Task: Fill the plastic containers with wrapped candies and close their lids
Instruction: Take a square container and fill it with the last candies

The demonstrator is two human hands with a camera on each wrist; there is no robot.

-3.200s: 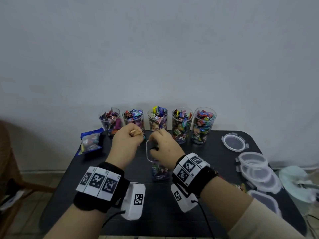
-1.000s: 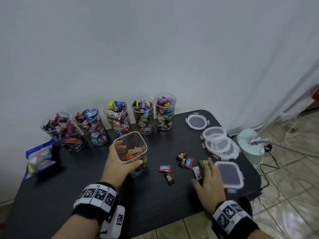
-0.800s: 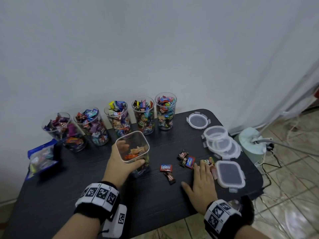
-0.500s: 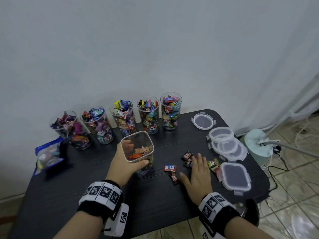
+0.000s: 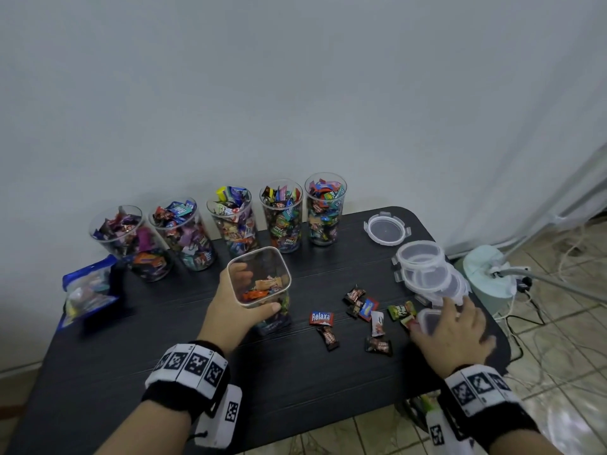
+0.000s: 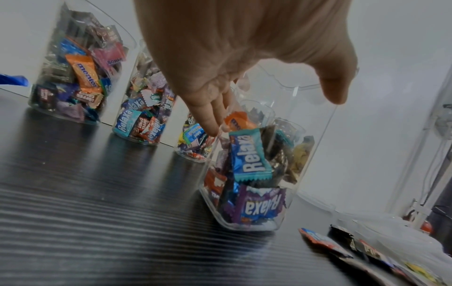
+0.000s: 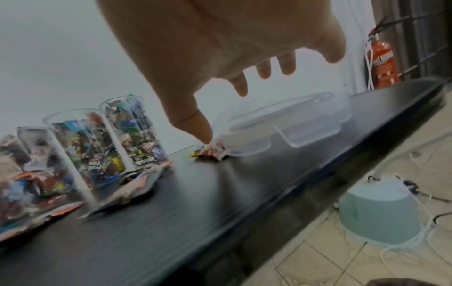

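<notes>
While the left hand [image 5: 236, 307] holds the square container [image 5: 259, 277] of candies in a firm grip, the right hand [image 5: 455, 333] rests with spread fingers on a lid [image 5: 427, 318] near the tabletop's [image 5: 295, 389] right edge.

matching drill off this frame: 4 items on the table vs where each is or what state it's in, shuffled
Items:
1. square container
2. red Relaxa candy
3. square lid
4. blue bag

Places/states:
A. left edge of the table
B. under the right hand
C. gripped by the left hand, partly filled
D. lying loose between the two hands

Pairs: 1-C, 2-D, 3-B, 4-A
</notes>
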